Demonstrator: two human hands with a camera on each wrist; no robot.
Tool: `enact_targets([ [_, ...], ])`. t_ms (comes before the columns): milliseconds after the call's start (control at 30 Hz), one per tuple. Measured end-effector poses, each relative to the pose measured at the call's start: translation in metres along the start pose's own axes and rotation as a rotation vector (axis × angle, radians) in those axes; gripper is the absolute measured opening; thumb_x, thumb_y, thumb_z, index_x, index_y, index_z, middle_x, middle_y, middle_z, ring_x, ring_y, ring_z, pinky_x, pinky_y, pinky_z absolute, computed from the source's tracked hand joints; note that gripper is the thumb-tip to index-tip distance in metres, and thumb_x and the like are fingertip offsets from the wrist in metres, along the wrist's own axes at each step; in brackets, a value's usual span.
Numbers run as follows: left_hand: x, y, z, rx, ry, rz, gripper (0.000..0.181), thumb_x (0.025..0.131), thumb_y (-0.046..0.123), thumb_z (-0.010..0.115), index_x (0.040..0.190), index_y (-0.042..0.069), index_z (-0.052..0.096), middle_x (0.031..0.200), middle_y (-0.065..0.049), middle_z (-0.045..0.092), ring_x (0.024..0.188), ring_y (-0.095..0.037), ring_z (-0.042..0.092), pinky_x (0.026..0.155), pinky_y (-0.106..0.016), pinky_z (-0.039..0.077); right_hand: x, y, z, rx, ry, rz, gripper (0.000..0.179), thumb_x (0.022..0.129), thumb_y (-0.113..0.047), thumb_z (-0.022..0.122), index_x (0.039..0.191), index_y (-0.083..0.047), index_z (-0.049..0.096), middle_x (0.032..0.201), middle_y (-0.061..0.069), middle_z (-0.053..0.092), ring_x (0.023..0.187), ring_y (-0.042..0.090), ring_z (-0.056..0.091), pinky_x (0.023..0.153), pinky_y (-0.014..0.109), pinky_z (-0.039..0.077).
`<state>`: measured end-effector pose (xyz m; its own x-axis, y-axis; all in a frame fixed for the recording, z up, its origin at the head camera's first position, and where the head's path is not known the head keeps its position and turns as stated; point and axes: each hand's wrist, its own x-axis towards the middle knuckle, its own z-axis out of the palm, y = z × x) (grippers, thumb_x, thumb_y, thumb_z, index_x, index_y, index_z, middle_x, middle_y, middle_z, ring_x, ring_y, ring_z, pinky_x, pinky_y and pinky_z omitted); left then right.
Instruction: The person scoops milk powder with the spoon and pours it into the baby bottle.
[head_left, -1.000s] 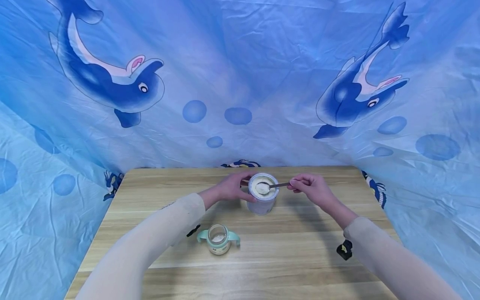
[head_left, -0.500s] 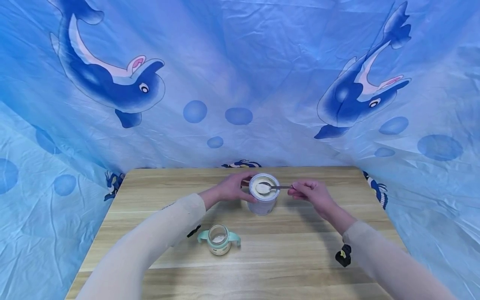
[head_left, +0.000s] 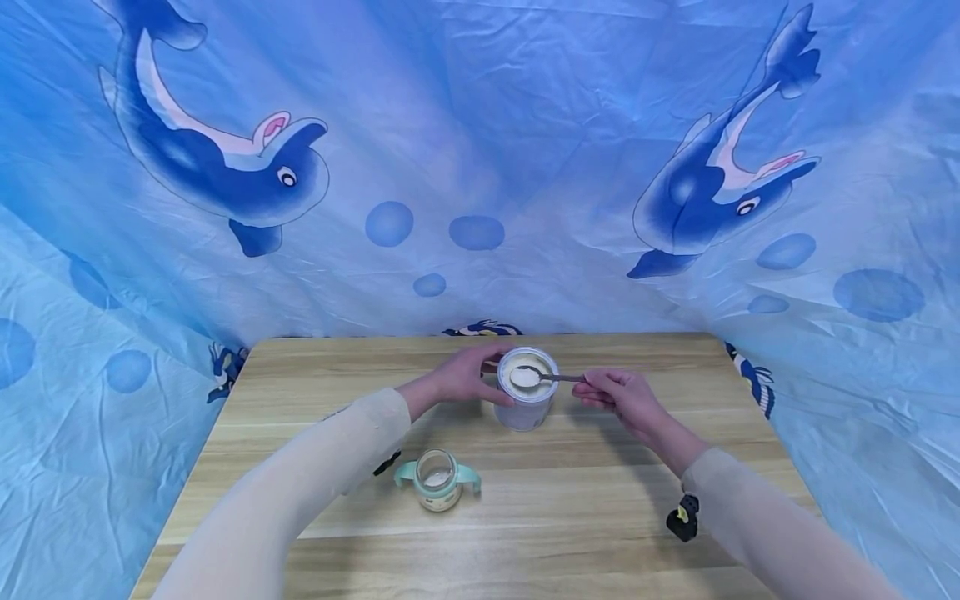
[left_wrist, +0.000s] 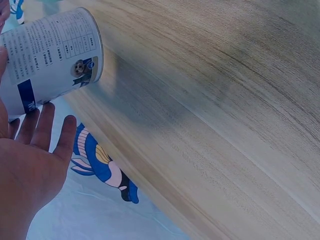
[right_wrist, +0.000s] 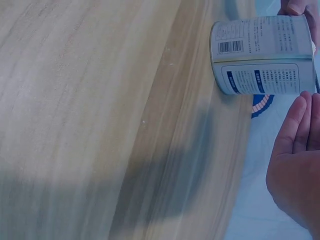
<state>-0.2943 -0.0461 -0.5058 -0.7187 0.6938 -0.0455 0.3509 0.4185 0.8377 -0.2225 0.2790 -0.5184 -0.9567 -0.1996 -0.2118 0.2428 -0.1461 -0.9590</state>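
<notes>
A tin of white powder (head_left: 524, 415) stands upright near the table's far edge, its top uncovered. My left hand (head_left: 461, 376) holds it from the left, thumb in front and fingers behind. Over the mouth of the tin is a metal spoon (head_left: 558, 378), its bowl heaped with powder. My right hand (head_left: 621, 395) pinches the end of its handle, just right of the rim. Printed text and a barcode show on the tin (right_wrist: 262, 55) in the right wrist view. The spoon is mostly hidden there.
Nearer to me, on the wooden table (head_left: 562, 517), a small clear bottle (head_left: 438, 498) with mint-green handles stands uncapped, some white powder inside. A blue dolphin-print sheet (head_left: 480, 167) hangs behind and at both sides.
The spoon's handle has dropped from a slight upward slant to nearly level over the tin, and the right hand has shifted a little lower. The left hand and tin stay in place.
</notes>
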Motion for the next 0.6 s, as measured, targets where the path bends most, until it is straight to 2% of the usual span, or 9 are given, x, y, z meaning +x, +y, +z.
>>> enact_targets([
  [333, 0.0002, 0.0008, -0.0001, -0.003, 0.003, 0.001, 0.091, 0.082, 0.022, 0.096, 0.159, 0.014, 0.048, 0.152, -0.005, 0.059, 0.141, -0.028, 0.057, 0.116, -0.044, 0.05, -0.0018, 0.0025, 0.0018, 0.08, 0.016, 0.042, 0.015, 0.11, -0.008, 0.059, 0.107, -0.005, 0.073, 0.094, 0.008, 0.081, 0.09, 0.014, 0.079, 0.086, 0.025, 0.064],
  [600, -0.0003, 0.002, 0.0002, -0.001, 0.003, -0.002, 0.092, 0.082, 0.022, 0.096, 0.16, 0.013, 0.047, 0.153, -0.006, 0.058, 0.14, -0.029, 0.058, 0.116, -0.045, 0.051, -0.0026, 0.0044, 0.0024, 0.097, 0.024, 0.045, 0.016, 0.111, -0.008, 0.058, 0.107, -0.007, 0.073, 0.095, 0.006, 0.082, 0.091, 0.014, 0.079, 0.086, 0.026, 0.064],
])
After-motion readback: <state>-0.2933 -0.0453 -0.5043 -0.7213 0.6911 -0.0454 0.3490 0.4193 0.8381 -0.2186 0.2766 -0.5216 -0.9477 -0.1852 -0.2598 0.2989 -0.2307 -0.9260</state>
